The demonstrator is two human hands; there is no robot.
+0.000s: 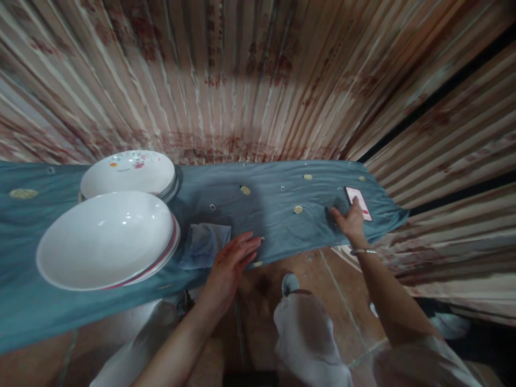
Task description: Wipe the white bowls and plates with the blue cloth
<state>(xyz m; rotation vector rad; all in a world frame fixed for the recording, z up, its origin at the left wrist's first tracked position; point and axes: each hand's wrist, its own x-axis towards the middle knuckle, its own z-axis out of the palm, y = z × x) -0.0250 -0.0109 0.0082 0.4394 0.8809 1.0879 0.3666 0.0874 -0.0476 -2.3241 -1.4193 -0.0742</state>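
My right hand (350,220) reaches to the right end of the table, one finger touching the lit screen of a smartphone (362,208) that lies flat on the cloth. Its thumb is spread apart from the other fingers. A metal bracelet circles that wrist. My left hand (234,259) is held near the table's front edge, fingers stretched out and holding nothing. Just left of it lies a folded blue-grey cloth (205,242), partly behind the hand. Farther left stands a stack of large white bowls (105,242), with a red band showing at a rim.
A teal patterned tablecloth (274,215) covers the long narrow table. Behind the large bowls sits a stack of flower-decorated white plates or shallow bowls (129,172). Pleated curtains (226,80) hang along the back and right. My legs are below the front edge, over a tiled floor (334,290).
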